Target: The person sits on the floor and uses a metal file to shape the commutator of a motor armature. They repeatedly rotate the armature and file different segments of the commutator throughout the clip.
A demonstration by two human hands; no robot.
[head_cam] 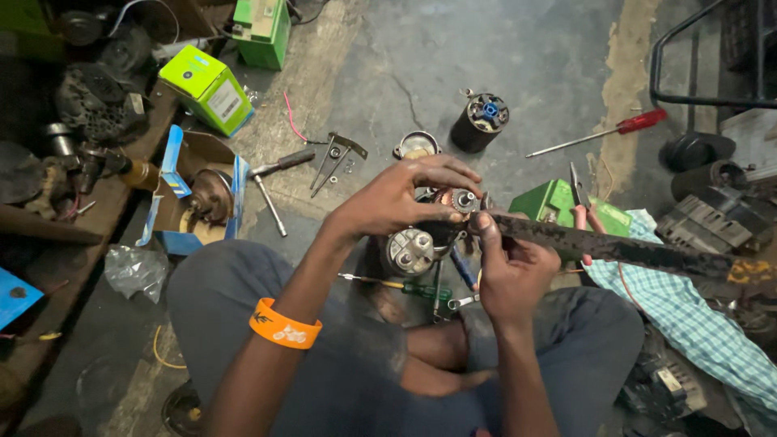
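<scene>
Left hand: bare, no glove, no ring in view; fingers smudged with dark grime.
Right hand: bare, no glove; fingertips darkened with grease.
Left wrist: an orange band, broad and smooth, with a small dark mark near one end and pale markings along its face.
Right wrist: nothing worn.
Forearms: uncovered, no sleeves reach them.
Legs: dull grey-blue trousers of soft cloth, creased over both knees.
Trouser surface: faintly dusty, with darker patches toward the lap.
</scene>
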